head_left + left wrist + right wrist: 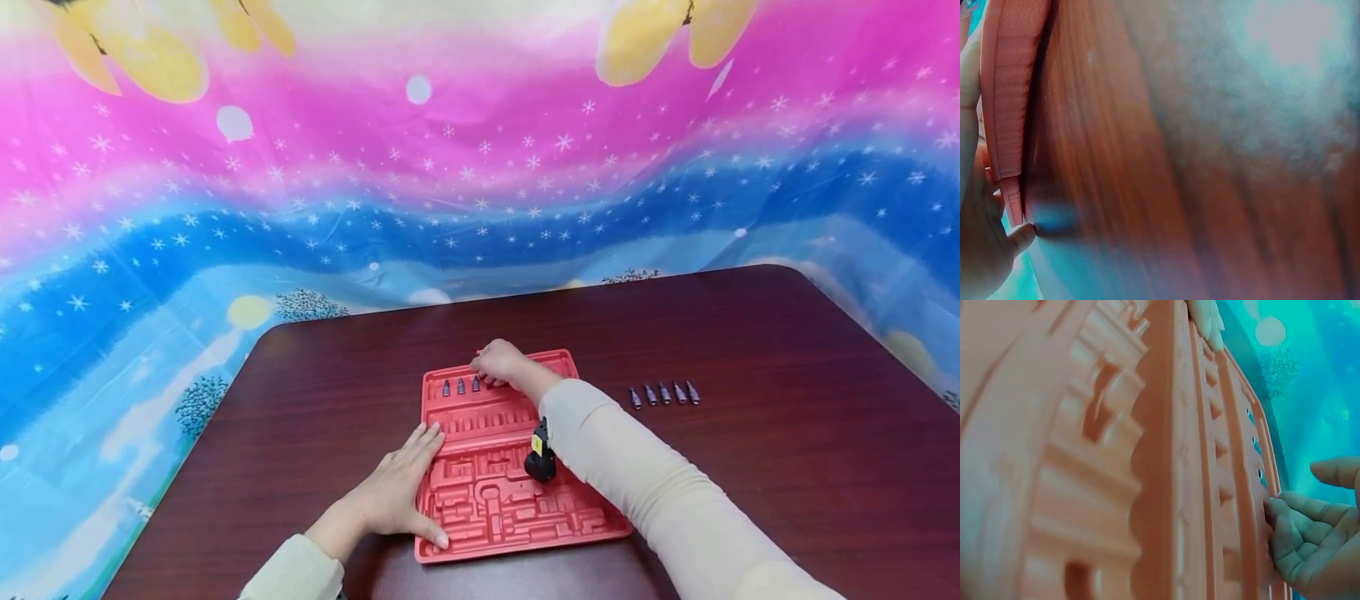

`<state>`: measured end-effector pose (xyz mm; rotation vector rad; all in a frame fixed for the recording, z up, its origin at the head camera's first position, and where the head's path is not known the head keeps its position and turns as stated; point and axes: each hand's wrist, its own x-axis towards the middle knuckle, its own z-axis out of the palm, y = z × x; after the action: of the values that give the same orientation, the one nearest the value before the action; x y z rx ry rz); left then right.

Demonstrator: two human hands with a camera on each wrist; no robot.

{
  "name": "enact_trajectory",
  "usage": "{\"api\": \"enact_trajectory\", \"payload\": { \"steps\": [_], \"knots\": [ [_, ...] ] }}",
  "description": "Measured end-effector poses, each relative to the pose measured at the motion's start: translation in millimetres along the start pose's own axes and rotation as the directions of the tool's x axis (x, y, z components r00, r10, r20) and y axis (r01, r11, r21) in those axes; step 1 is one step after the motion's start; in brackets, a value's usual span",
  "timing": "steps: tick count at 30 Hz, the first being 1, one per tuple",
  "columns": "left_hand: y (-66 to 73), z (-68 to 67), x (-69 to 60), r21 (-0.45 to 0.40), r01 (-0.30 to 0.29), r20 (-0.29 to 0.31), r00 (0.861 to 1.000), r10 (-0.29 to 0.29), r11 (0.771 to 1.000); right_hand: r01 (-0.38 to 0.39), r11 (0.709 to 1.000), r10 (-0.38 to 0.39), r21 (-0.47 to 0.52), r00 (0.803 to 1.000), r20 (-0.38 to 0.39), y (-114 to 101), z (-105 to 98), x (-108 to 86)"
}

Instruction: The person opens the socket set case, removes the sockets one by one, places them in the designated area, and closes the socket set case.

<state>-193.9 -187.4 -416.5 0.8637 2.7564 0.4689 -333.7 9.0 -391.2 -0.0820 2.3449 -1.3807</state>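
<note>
A red moulded plastic tool case tray (517, 446) lies on the table, full of shaped hollows. In its far row stand 3 small dark metal bits (461, 386) with pointed ends. My right hand (501, 364) reaches over the tray to the slot just right of these bits. Its fingertips (1277, 503) touch the tray there, with the thumb apart from the fingers. Whether a bit lies beneath the fingertips is hidden. Along the tray's left edge rests my left hand (397, 487), its fingers extended and its thumb spread near the front corner.
Several more dark bits (664, 394) lie in a row on the dark wooden table (780, 467), right of the tray. A black wrist camera (540, 457) hangs under the right sleeve. Behind the table hangs a colourful patterned cloth (480, 183).
</note>
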Motion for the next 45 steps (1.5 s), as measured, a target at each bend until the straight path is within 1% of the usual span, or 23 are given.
{"api": "enact_trajectory", "payload": {
  "steps": [2, 6, 9, 13, 16, 19, 22, 25, 27, 29, 31, 37, 41, 45],
  "knots": [
    [-0.1, 0.0, 0.1, -0.001, -0.002, 0.001, 1.0, 0.002, 1.0, -0.012, 1.0, 0.012, 0.006, 1.0, -0.009, -2.2, 1.9, -0.4],
    [0.0, -0.3, 0.4, -0.005, -0.007, 0.002, 1.0, 0.007, 1.0, -0.032, 0.997, 0.035, 0.064, 0.998, -0.044, -4.4, 5.8, -1.0],
    [-0.1, -0.5, 0.3, -0.008, -0.01, 0.001, 1.0, 0.01, 1.0, -0.037, 0.995, 0.043, 0.095, 0.997, -0.068, -4.4, 8.0, 0.0],
    [-0.5, 0.0, 0.1, -0.01, -0.012, -0.004, 1.0, 0.012, 1.0, -0.034, 0.994, 0.043, 0.107, 0.995, -0.085, -3.1, 9.2, 2.1],
    [-0.7, 1.0, 0.1, -0.012, -0.013, -0.001, 1.0, 0.013, 1.0, -0.039, 0.992, 0.05, 0.122, 0.995, -0.089, -1.8, 9.2, 3.5],
    [-0.9, 1.6, 0.1, -0.012, -0.016, 0.001, 1.0, 0.016, 1.0, -0.045, 0.992, 0.054, 0.12, 0.996, -0.077, -1.4, 8.8, 4.2],
    [-1.4, 1.8, 0.3, -0.007, -0.018, -0.004, 1.0, 0.018, 1.0, -0.033, 0.997, 0.036, 0.07, 0.998, -0.048, -1.9, 8.1, 4.6],
    [-1.7, 1.5, 0.2, -0.001, -0.021, -0.016, 1.0, 0.021, 1.0, -0.015, 1.0, 0.014, -0.024, 1.0, -0.008, -2.0, 6.9, 5.0],
    [-2.0, 1.7, 0.0, 0.0, -0.026, -0.024, 0.999, 0.026, 1.0, 0.008, 0.996, -0.006, -0.086, 1.0, 0.015, -1.4, 5.9, 4.9],
    [-2.0, 1.9, -0.4, -0.002, -0.03, -0.031, 0.999, 0.03, 1.0, 0.024, 0.993, -0.02, -0.115, 0.999, 0.032, -0.3, 5.1, 4.7],
    [-2.2, 2.1, -0.5, -0.005, -0.029, -0.03, 0.999, 0.029, 1.0, 0.043, 0.992, -0.039, -0.119, 0.999, 0.034, 1.0, 4.7, 4.1],
    [-1.5, 1.5, -0.8, -0.006, -0.016, -0.02, 1.0, 0.016, 1.0, 0.065, 0.997, -0.064, -0.045, 0.998, 0.011, 4.0, 5.9, 1.1],
    [-0.4, 1.1, -1.0, 0.0, -0.017, -0.019, 1.0, 0.017, 1.0, 0.054, 0.997, -0.054, 0.054, 0.999, -0.004, 5.3, 5.8, 0.4],
    [-0.6, 0.1, -0.2, 0.002, -0.017, -0.018, 1.0, 0.017, 1.0, 0.038, 0.992, -0.037, 0.119, 0.999, -0.015, 6.5, 3.6, 1.7]
  ]
}}
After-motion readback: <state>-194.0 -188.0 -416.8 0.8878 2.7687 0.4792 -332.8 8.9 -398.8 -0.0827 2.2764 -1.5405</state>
